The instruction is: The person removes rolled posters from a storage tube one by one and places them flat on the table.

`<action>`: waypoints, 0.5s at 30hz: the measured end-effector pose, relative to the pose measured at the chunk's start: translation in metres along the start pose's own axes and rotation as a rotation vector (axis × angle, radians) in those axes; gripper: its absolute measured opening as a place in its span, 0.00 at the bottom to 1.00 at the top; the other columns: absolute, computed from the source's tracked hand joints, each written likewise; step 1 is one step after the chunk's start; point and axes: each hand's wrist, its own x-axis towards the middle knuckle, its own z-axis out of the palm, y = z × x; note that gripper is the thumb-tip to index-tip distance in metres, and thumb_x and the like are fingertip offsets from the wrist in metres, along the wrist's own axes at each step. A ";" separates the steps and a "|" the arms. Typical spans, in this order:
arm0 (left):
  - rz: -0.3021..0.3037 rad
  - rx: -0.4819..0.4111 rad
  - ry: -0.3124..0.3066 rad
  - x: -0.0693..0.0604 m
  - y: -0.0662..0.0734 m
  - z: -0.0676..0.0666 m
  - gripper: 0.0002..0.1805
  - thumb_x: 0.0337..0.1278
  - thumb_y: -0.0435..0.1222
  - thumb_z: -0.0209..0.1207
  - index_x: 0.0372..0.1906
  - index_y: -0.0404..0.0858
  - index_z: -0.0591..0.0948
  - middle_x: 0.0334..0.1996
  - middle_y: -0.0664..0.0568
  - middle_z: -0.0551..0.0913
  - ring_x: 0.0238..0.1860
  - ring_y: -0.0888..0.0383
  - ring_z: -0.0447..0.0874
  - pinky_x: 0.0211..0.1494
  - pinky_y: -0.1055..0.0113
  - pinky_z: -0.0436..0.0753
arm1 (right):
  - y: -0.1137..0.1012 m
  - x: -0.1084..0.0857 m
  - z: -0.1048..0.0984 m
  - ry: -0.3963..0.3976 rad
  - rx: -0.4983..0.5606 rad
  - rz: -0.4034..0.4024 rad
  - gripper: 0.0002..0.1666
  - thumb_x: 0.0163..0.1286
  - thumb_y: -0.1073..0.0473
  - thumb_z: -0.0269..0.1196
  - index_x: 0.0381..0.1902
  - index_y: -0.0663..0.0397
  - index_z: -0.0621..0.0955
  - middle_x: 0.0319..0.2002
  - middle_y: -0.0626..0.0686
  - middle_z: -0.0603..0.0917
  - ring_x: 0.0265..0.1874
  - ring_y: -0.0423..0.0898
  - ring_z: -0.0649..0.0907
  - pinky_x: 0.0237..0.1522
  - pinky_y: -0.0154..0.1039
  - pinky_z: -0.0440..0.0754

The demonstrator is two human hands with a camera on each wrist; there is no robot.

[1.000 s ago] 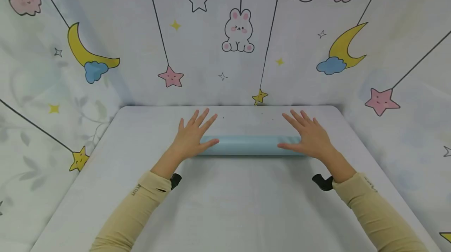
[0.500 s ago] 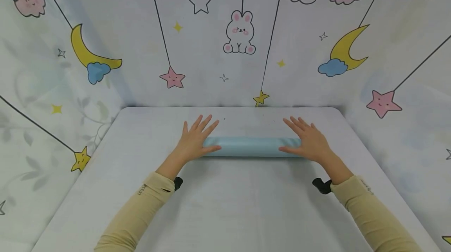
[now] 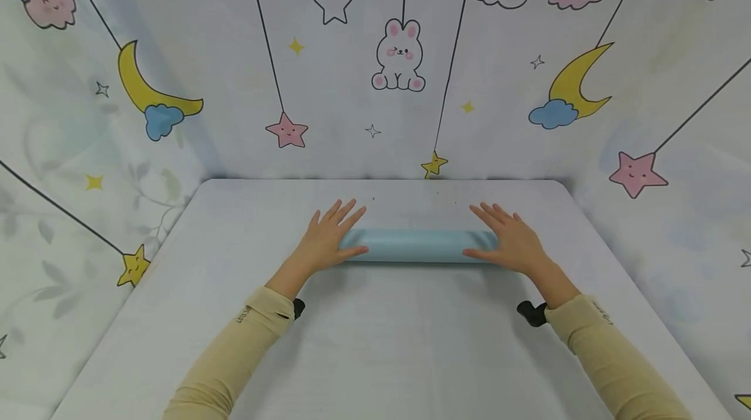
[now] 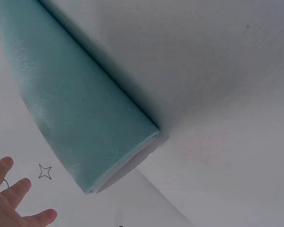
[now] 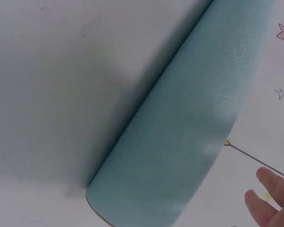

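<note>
A light blue roll (image 3: 416,246) of smooth sheet material lies crosswise on the white table. The left wrist view shows one hollow end of this blue roll (image 4: 85,109). My left hand (image 3: 323,242) is spread over the roll's left end, fingers straight and thumb pointing inward. At the right end, my right hand (image 3: 512,242) mirrors it with spread fingers. Both wrist views show fingertips apart from the roll's surface; whether either palm touches it is hidden. The right wrist view has the blue roll (image 5: 165,123) running diagonally, with the right fingers (image 5: 274,187) beside it.
The white table (image 3: 399,342) reaches back to a fabric wall (image 3: 346,81) printed with stars, moons and rabbits. Similar printed walls rise at the left and right. A black wrist mount (image 3: 532,314) shows under the right sleeve (image 3: 604,348).
Both hands have come slightly lower in the head view and a little closer together, fingers still spread. The roll has stayed in about the same place.
</note>
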 end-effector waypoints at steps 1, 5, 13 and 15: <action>0.005 -0.005 0.002 0.000 0.000 0.001 0.43 0.51 0.61 0.54 0.70 0.47 0.57 0.69 0.49 0.54 0.69 0.45 0.48 0.59 0.36 0.56 | 0.000 0.000 0.001 0.000 0.004 0.002 0.56 0.48 0.27 0.61 0.69 0.48 0.60 0.67 0.60 0.61 0.66 0.60 0.58 0.61 0.63 0.51; 0.011 -0.013 -0.003 0.000 -0.002 0.005 0.43 0.52 0.61 0.54 0.70 0.47 0.57 0.69 0.49 0.55 0.69 0.45 0.50 0.60 0.37 0.56 | 0.003 0.001 0.004 -0.004 -0.003 0.004 0.56 0.48 0.26 0.60 0.69 0.48 0.60 0.66 0.60 0.61 0.66 0.59 0.58 0.61 0.63 0.52; 0.017 -0.001 -0.016 0.001 -0.005 0.016 0.42 0.53 0.61 0.52 0.70 0.48 0.57 0.69 0.48 0.56 0.69 0.45 0.49 0.60 0.37 0.55 | 0.009 0.002 0.014 0.015 -0.016 0.001 0.56 0.47 0.26 0.60 0.68 0.49 0.61 0.65 0.62 0.63 0.65 0.61 0.58 0.60 0.63 0.52; 0.018 0.010 -0.022 0.002 -0.006 0.020 0.42 0.53 0.61 0.52 0.70 0.48 0.57 0.69 0.48 0.56 0.69 0.45 0.49 0.61 0.36 0.54 | 0.009 0.002 0.016 0.020 -0.011 0.001 0.56 0.47 0.26 0.61 0.68 0.50 0.62 0.65 0.62 0.63 0.65 0.61 0.59 0.61 0.63 0.52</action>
